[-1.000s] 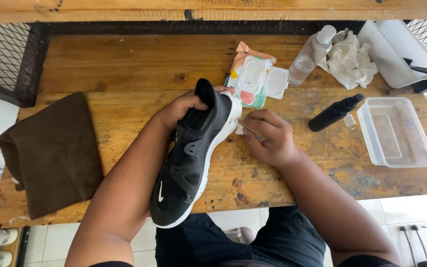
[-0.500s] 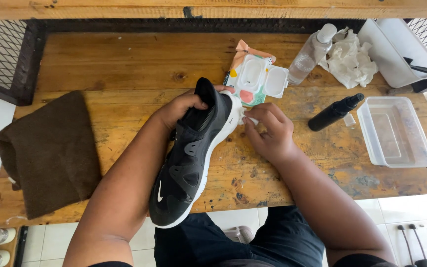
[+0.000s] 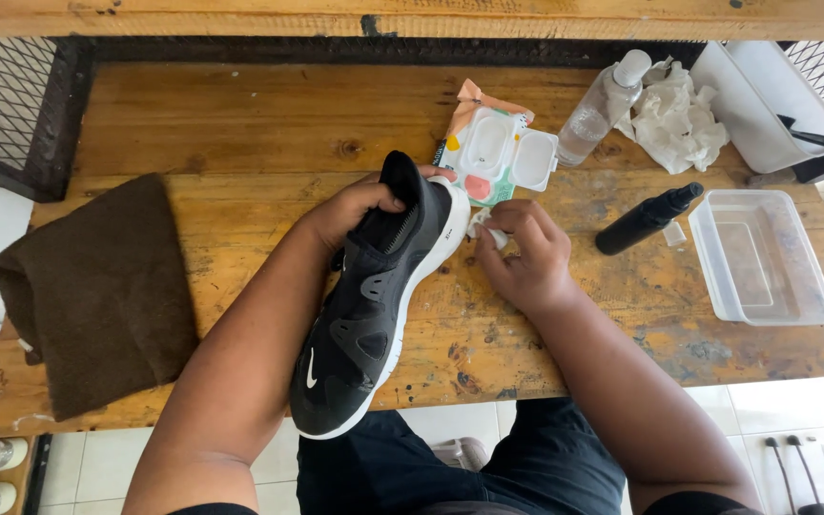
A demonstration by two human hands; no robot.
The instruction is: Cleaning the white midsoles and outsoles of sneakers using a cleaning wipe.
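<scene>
**Shoe held over the bench edge, wipe pinched at its heel**

The person's left hand (image 3: 360, 205) is closed around the heel collar of a black sneaker with a white sole (image 3: 374, 305), holding it tilted, heel up over the wooden workbench (image 3: 240, 124) and toe hanging past the near edge above the lap. The right hand (image 3: 522, 257) is closed, its fingertips pinching a small white wipe (image 3: 484, 226) that sits just beside the white heel rim, touching it or nearly so; I cannot tell which.

As I judge it, the main risk is the hold: only the heel is gripped, and the long toe end has nothing under it, so a hard push from the right hand could twist the sneaker out of the fingers and drop it toward the tiled floor. The wipe is a small wad, so it could slip out of the pinch as well.

Close behind the right hand lies an open wet-wipe pack (image 3: 493, 153) with its lid flipped up. To the right, a black spray bottle (image 3: 646, 219) lies on its side near a clear plastic tub (image 3: 760, 257); a wide swing of the elbow could set the bottle rolling. Farther back stand a clear bottle (image 3: 603, 110) and a heap of crumpled white tissue (image 3: 674, 119). A brown towel (image 3: 97, 291) lies well apart on the left, out of the way.
</scene>
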